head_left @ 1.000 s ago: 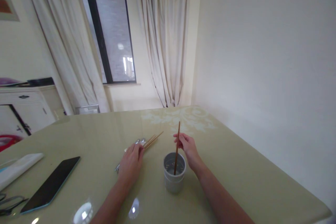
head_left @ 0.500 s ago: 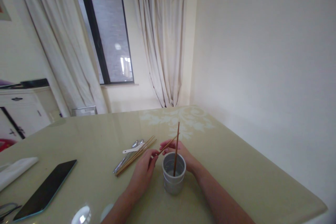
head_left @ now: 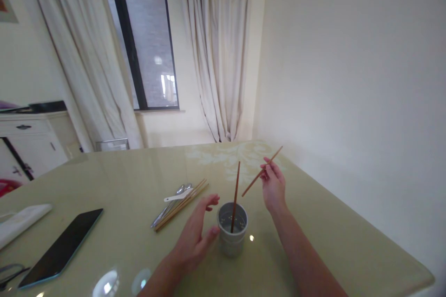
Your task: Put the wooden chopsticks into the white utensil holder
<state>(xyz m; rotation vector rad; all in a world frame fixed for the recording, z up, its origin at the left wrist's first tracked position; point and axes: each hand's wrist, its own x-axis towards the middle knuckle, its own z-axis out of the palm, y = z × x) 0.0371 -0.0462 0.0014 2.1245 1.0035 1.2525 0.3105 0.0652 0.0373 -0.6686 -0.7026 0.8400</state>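
A grey perforated cup stands on the pale green table with one brown chopstick upright in it. My right hand is raised behind and right of the cup and pinches a second chopstick, held at a slant above the table. My left hand is open, fingers spread, just left of the cup and close to its side. Further left lies a pile of chopsticks, metal spoons and a white spoon.
A black phone lies at the front left of the table, with a white folded cloth and glasses beyond it near the left edge. A wall runs along the table's right side. Curtains and a window stand behind.
My left hand passed a chopstick to my right hand and let go. My right hand lifted it up and to the right; my left hand opened beside the cup.
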